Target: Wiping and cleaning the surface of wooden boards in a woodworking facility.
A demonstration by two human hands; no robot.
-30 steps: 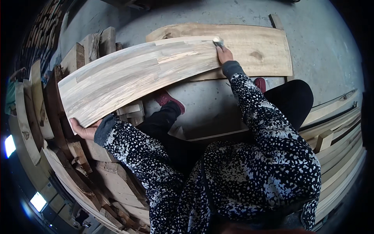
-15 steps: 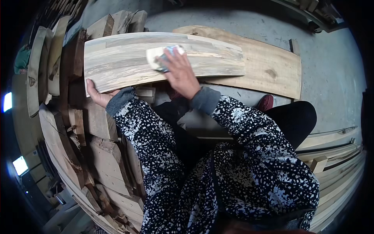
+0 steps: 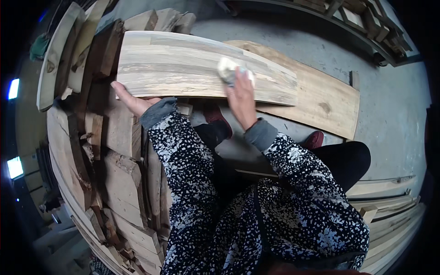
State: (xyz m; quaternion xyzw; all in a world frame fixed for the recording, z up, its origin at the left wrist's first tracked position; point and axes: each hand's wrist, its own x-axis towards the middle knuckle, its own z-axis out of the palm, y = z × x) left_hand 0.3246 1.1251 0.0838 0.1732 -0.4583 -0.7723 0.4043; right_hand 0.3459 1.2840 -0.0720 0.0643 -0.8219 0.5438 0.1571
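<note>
A long board of pale, grey-streaked wooden strips (image 3: 183, 64) lies crosswise in front of me. My left hand (image 3: 136, 100) grips its near left corner, thumb along the end and the other fingers hidden beneath. On the board's upper face, right of its middle, my right hand (image 3: 243, 98) presses a cream and bluish pad (image 3: 228, 69) with outstretched fingers. The pad is blurred, so whether it is cloth or paper cannot be told. A wider, plain wooden plank (image 3: 325, 94) lies partly under the board's right end.
Stacked rough lumber (image 3: 121, 183) rises along my left side. Long wooden strips (image 3: 389, 220) lie at the lower right. A low wheeled rack (image 3: 321, 18) with wood pieces stands at the far right. My red shoes (image 3: 315, 140) rest on the grey floor (image 3: 389, 110).
My right hand and the pad have slid rightward along the board. My left hand keeps its hold on the corner. The whole view has shifted slightly.
</note>
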